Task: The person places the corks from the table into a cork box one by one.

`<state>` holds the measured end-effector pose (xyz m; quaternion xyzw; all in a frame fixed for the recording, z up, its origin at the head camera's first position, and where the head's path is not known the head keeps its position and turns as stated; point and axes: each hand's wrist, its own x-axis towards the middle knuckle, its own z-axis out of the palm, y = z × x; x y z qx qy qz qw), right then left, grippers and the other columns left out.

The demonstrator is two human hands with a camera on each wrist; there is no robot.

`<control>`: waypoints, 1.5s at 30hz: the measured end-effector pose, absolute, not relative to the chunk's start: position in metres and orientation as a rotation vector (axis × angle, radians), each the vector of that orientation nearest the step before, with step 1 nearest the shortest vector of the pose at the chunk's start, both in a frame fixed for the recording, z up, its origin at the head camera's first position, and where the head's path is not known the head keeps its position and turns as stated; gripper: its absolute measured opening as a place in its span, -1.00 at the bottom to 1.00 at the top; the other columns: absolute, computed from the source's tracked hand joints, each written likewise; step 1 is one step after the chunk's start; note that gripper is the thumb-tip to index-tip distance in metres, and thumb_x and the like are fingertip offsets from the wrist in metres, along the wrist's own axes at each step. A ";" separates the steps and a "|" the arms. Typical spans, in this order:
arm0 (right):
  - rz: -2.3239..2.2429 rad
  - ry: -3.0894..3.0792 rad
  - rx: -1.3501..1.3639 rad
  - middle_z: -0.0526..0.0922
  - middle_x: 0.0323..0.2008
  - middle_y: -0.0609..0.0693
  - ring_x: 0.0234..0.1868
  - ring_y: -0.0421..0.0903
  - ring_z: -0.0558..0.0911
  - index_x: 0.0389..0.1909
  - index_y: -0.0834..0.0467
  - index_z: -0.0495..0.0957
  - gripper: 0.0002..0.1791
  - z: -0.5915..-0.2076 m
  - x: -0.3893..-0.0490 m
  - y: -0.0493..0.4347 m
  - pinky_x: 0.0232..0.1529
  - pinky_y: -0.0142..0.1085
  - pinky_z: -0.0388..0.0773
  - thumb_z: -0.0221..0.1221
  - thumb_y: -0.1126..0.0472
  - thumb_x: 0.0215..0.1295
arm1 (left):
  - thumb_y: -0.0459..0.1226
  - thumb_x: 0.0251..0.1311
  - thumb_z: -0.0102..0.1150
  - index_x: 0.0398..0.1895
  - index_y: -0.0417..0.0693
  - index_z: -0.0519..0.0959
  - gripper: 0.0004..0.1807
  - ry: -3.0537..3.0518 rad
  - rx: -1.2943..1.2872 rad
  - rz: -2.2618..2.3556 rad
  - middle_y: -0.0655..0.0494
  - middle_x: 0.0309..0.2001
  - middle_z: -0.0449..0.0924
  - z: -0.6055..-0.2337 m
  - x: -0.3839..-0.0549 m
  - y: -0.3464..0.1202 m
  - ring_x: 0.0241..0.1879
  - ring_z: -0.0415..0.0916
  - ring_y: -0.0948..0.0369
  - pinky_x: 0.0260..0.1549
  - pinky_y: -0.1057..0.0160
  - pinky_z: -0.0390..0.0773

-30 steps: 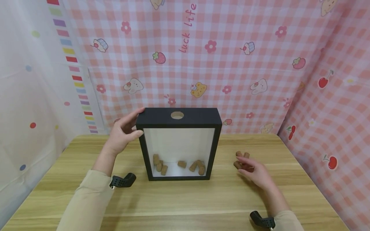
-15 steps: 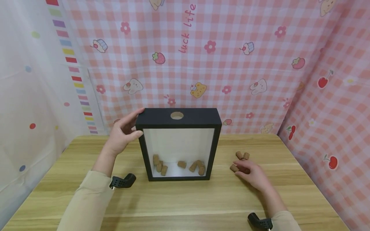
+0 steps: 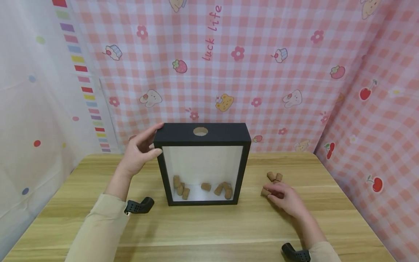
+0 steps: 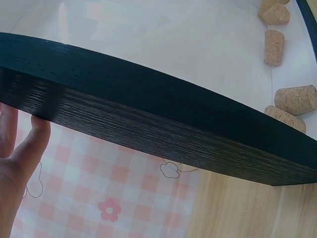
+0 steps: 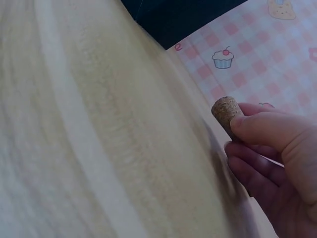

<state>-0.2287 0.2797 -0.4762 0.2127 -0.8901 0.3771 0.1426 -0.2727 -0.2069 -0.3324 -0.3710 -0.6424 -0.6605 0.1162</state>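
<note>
In the head view, the black box (image 3: 226, 134) is standing upright on the wooden table (image 3: 196, 233), and its round hole (image 3: 200, 131) is facing upward. The left hand (image 3: 134, 154) is gripping the box at its upper left corner, with the thumb lying on the front edge. Inside the box, several corks (image 3: 205, 186) are lying along the bottom. To the right of the box, the right hand (image 3: 288, 200) is pinching one cork (image 3: 264, 192); I cannot tell whether this cork is touching the table. Farther back on this same side of the box, loose corks (image 3: 279, 177) are lying. A checked cloth (image 3: 209, 83) is hanging behind the box.

In the left wrist view, fingers are touching the outer side of the box, and corks are showing inside it.

In the right wrist view, the pinched cork is sticking out beyond the thumb, well apart from the box.
</note>
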 end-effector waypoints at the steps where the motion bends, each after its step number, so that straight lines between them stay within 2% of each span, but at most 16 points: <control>1: 1.123 -2.564 0.616 0.65 -0.03 0.16 0.00 -0.04 0.57 -0.04 0.25 0.70 -0.70 -0.475 -0.228 0.280 -0.08 -0.45 0.49 0.32 0.44 0.18 | -0.62 0.15 0.15 0.42 -0.16 0.37 -0.29 -1.880 -1.084 -1.932 0.13 0.33 0.44 -0.332 -0.273 -0.207 0.23 0.44 0.21 -0.11 0.36 0.54; 8: 1.257 -2.533 0.626 0.62 -0.11 0.15 -0.17 -0.29 0.56 0.00 0.32 0.67 -0.70 -0.464 -0.226 0.280 -0.19 -0.43 0.53 0.26 0.47 0.23 | -0.68 0.11 0.11 0.41 -0.18 0.38 -0.27 -1.877 -1.073 -1.929 0.13 0.31 0.46 -0.332 -0.272 -0.205 0.21 0.46 0.21 -0.13 0.36 0.55; 10: 1.241 -2.531 0.618 0.63 -0.11 0.15 -0.18 -0.26 0.57 0.00 0.32 0.67 -0.70 -0.460 -0.226 0.281 -0.19 -0.43 0.53 0.25 0.48 0.23 | -0.69 0.10 0.10 0.41 -0.18 0.38 -0.26 -1.870 -1.076 -1.933 0.12 0.30 0.47 -0.332 -0.272 -0.205 0.20 0.46 0.21 -0.12 0.35 0.55; 14: 1.224 -2.523 0.593 0.60 -0.02 0.24 -0.03 0.02 0.58 0.00 0.30 0.67 -0.70 -0.451 -0.227 0.281 -0.16 -0.42 0.54 0.23 0.49 0.25 | -0.69 0.10 0.11 0.41 -0.19 0.38 -0.26 -1.861 -1.083 -1.937 0.12 0.30 0.48 -0.332 -0.273 -0.205 0.18 0.47 0.22 -0.14 0.36 0.55; 16: 1.227 -2.519 0.577 0.59 0.02 0.24 0.00 0.08 0.56 0.01 0.27 0.68 -0.71 -0.445 -0.227 0.281 -0.16 -0.42 0.54 0.23 0.47 0.27 | -0.69 0.10 0.11 0.41 -0.20 0.37 -0.27 -1.857 -1.089 -1.938 0.12 0.30 0.47 -0.333 -0.273 -0.205 0.18 0.47 0.22 -0.15 0.36 0.55; 24: 1.298 -2.424 0.654 0.58 -0.06 0.18 -0.10 -0.32 0.51 0.06 0.34 0.63 -0.70 -0.417 -0.230 0.278 -0.16 -0.50 0.52 0.19 0.47 0.32 | -0.72 0.05 0.07 0.40 -0.19 0.39 -0.24 -1.856 -1.068 -1.930 0.10 0.33 0.44 -0.334 -0.273 -0.205 0.21 0.45 0.22 -0.16 0.37 0.55; 30: 1.262 -2.333 0.710 0.58 -0.08 0.19 -0.08 -0.31 0.49 0.04 0.35 0.63 -0.70 -0.393 -0.237 0.274 -0.11 -0.56 0.47 0.18 0.52 0.29 | -0.71 0.06 0.07 0.41 -0.22 0.37 -0.24 -1.860 -1.070 -1.929 0.11 0.31 0.46 -0.334 -0.273 -0.206 0.19 0.47 0.22 -0.16 0.36 0.55; 39: 1.227 -2.229 0.733 0.57 -0.13 0.15 -0.19 -0.31 0.54 0.00 0.39 0.64 -0.69 -0.346 -0.245 0.268 -0.19 -0.57 0.50 0.19 0.59 0.24 | -0.71 0.05 0.07 0.40 -0.19 0.38 -0.24 -1.874 -1.056 -1.918 0.11 0.33 0.44 -0.332 -0.273 -0.206 0.25 0.42 0.22 -0.10 0.34 0.54; 45: 1.167 -2.175 0.751 0.57 -0.10 0.02 -0.18 -0.27 0.52 -0.01 0.35 0.66 -0.69 -0.310 -0.247 0.260 -0.18 -0.58 0.47 0.21 0.57 0.23 | -0.70 0.06 0.08 0.40 -0.16 0.39 -0.24 -1.885 -1.042 -1.913 0.13 0.34 0.43 -0.332 -0.272 -0.206 0.26 0.41 0.23 -0.10 0.35 0.54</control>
